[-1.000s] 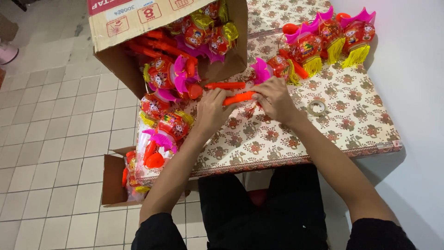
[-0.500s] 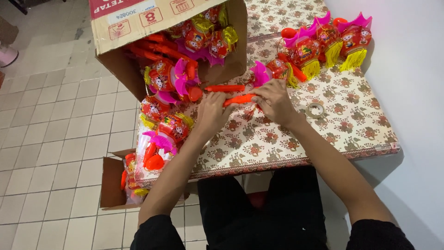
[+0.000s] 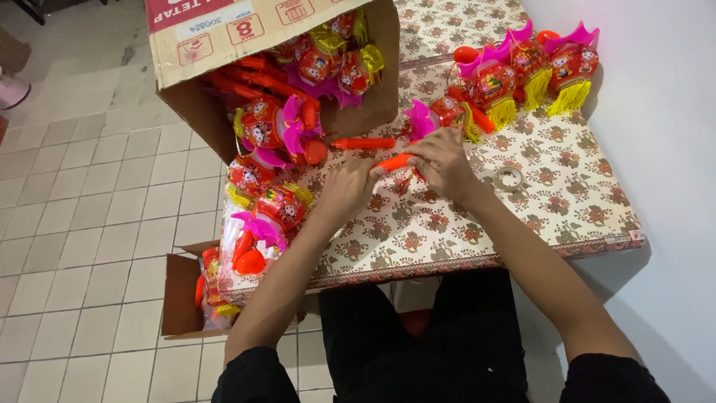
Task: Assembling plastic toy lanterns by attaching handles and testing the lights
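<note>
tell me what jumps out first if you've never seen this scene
A tipped cardboard box at the table's far left spills bright red toy lanterns across the flowered tablecloth. In the middle, the left hand and right hand hold an orange stick together.

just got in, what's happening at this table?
A person seated at the floral-cloth table holds an orange plastic stick between the left hand and right hand. A second orange stick lies just beyond it. Red toy lanterns with pink trim and yellow tassels stand by the wall; more spill from the tipped cardboard box. A tape roll sits right of the hands.
</note>
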